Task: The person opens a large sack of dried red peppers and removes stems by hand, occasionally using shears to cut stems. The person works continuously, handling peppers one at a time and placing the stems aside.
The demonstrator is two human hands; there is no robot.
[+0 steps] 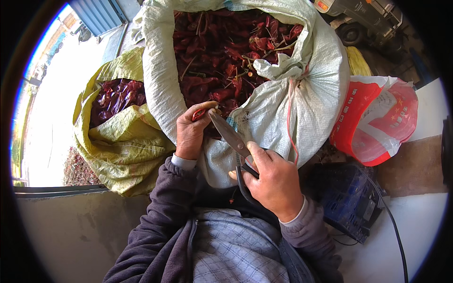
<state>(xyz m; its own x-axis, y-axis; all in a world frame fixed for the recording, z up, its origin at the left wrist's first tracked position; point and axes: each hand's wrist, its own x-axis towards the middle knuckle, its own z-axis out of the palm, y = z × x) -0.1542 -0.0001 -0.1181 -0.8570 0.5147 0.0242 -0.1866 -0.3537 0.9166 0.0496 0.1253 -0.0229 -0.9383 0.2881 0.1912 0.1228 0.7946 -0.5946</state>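
My left hand (193,132) holds a dried red chili pepper (199,114), mostly hidden by the fingers. Large black-handled scissors (230,136) are gripped in my right hand (274,178), their blades almost closed. The blade tips reach my left fingertips, beside the pepper's end. Just beyond both hands stands a big white woven sack (159,67) with its mouth rolled wide. Inside it lie many dried red chilies (216,46), some with pale stems. Part of the sack's rim is gathered into a knot with a pink cord (291,120).
At left, a yellow woven sack (131,152) holds dark red chilies (118,97). To the right are a red-and-white printed plastic bag (361,120), a blue plastic crate (343,201) and a black cable (393,219). A vehicle (364,21) stands at the far right. Chili scraps (79,168) lie at far left.
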